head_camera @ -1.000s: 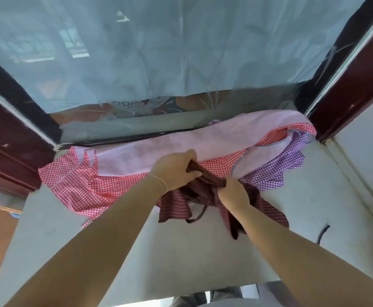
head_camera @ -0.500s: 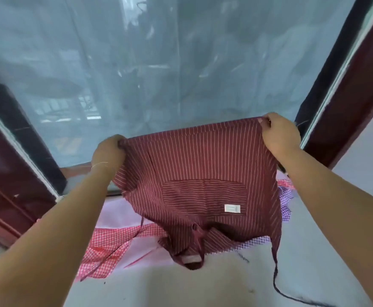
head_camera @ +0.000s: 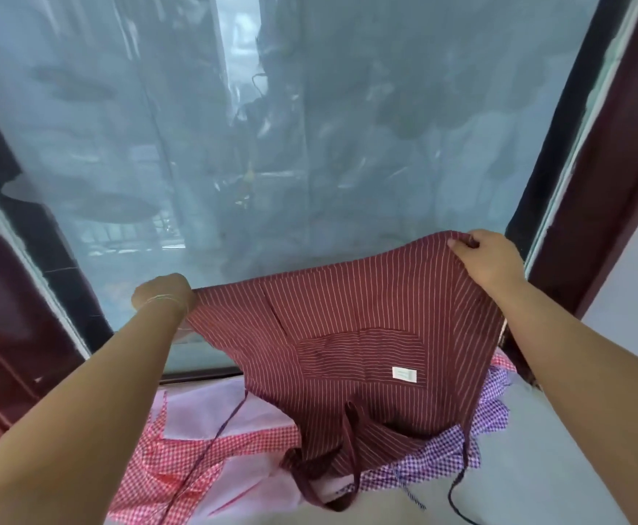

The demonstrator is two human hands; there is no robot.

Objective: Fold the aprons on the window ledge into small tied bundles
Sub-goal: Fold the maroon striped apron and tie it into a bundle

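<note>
The big window (head_camera: pixel 272 126) fills the top of the picture. It looks smooth and cloudy, with a dark red frame (head_camera: pixel 635 176) down the right side.

In the middle, a dark red apron (head_camera: pixel 366 335) with thin white stripes is held up in the air and spread wide. It is soft cloth and hangs like a floppy sheet. The left hand (head_camera: pixel 164 295) grips its left corner, fingers curled around the cloth. The right hand (head_camera: pixel 490 259) pinches the right corner, higher up, so the top edge is tilted.

What could go wrong? The cloth is thin and slippery-looking, so a corner could slide out of a pinch and the apron would flop down in a heap. It could also fold crooked, because one corner is higher than the other.

Below, at the bottom of the picture, more aprons lie on the pale grey window ledge (head_camera: pixel 537 460). There is a red checked apron (head_camera: pixel 181 456) with light pink patches at the lower left, and a purple checked apron (head_camera: pixel 438 452) at the lower right. They are wrinkled and overlap.

Long thin ties (head_camera: pixel 349 449) dangle from the striped apron and touch the pile. They could snag on the other aprons or get knotted, and drag them along.

A pocket (head_camera: pixel 359 354) sits on the front, with a small white label (head_camera: pixel 404 374).
</note>
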